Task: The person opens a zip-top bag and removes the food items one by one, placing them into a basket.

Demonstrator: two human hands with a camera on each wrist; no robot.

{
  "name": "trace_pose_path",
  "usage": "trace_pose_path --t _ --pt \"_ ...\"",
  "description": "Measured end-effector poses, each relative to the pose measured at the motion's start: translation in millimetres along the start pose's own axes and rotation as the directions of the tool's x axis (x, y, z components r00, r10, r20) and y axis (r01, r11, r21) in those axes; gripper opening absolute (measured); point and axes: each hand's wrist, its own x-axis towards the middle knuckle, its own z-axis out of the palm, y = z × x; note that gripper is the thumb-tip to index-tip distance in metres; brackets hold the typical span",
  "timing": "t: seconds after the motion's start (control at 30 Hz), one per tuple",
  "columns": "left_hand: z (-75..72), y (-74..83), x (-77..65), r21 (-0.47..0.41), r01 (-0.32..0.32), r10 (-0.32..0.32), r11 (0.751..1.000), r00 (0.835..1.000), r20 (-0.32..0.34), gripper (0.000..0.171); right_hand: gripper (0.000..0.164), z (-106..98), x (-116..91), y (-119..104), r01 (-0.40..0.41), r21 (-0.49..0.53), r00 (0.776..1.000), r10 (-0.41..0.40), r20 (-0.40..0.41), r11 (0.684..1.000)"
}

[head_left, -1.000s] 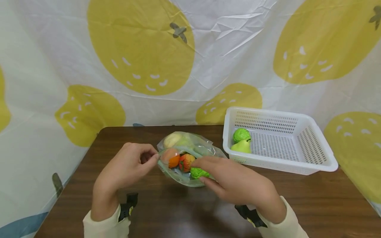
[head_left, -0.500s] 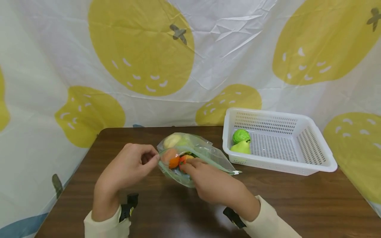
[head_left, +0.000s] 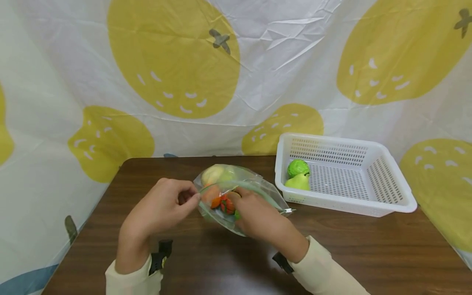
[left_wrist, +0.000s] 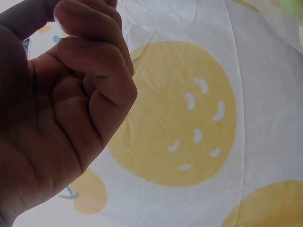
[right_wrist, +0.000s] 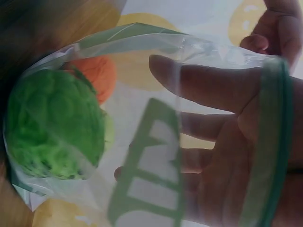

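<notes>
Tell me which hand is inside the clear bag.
The right hand: its fingers show through the clear bag, beyond the green seal strip, whereas the left hand only pinches the bag's edge.

bag [head_left: 268, 187]: clear, green-edged | basket [head_left: 339, 203]: white | pear [head_left: 298, 182]: yellow-green | table [head_left: 376, 254]: brown, wood-grained | backdrop [head_left: 287, 82]: white, yellow fruit print

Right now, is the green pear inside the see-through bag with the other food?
No, the pear lies in the white basket beside a round green ball-shaped thing, apart from the bag.

Screened-off indoor nook, fruit-print cloth backdrop [head_left: 284, 69], wood-grain table [head_left: 368, 246]
</notes>
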Motion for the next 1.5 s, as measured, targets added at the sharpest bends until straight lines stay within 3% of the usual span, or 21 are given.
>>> trace_pose_path --t 0.27,0.57,1.07,1.5 --pt "-0.4 -0.1 -0.3 0.002 0.011 -0.011 1.0 1.0 0.02 0.014 0.063 10 4 6 -0.044 -0.037 0.999 0.044 0.015 0.998" --pt "-0.5 0.4 -1.1 -0.003 0.008 -0.008 1.0 0.999 0.041 0.015 0.05 17 5 10 -0.087 -0.064 0.991 0.093 0.095 0.994" --pt "1.0 0.4 1.2 0.0 -0.024 0.024 1.0 0.998 0.054 0.013 0.03 26 9 14 -0.172 -0.106 0.973 0.186 0.136 0.979" --pt "0.7 0.3 0.9 0.0 -0.011 0.011 1.0 0.998 0.056 0.014 0.035 24 10 14 -0.142 -0.159 0.972 0.168 0.164 0.977"
